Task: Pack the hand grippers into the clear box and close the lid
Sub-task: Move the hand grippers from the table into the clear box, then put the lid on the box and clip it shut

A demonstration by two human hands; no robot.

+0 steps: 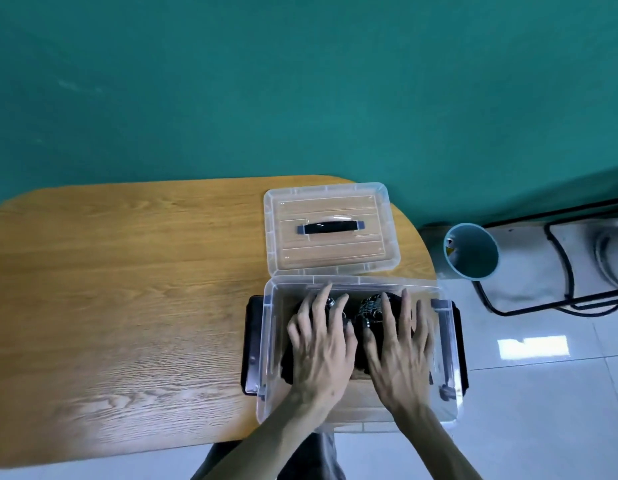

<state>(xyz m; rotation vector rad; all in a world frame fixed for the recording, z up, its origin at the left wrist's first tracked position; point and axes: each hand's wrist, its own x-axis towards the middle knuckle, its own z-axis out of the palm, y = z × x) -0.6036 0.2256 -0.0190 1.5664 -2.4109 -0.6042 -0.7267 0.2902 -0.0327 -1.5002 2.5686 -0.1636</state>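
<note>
The clear box (270, 344) stands open at the right end of the wooden table, with dark latches folded out at both short sides. Black hand grippers (369, 306) with metal springs lie inside it, mostly covered by my hands. My left hand (319, 344) rests flat on the left ones, fingers spread. My right hand (399, 344) lies flat on the right ones, fingers spread too. Neither hand is curled around anything. The clear lid (330, 230) with a dark handle lies flat on the table just behind the box.
The wooden table (127, 289) stretches bare to the left of the box. Off the right edge, on the tiled floor, stand a teal bin (472, 251) and a black metal frame (560, 271). A green wall rises behind.
</note>
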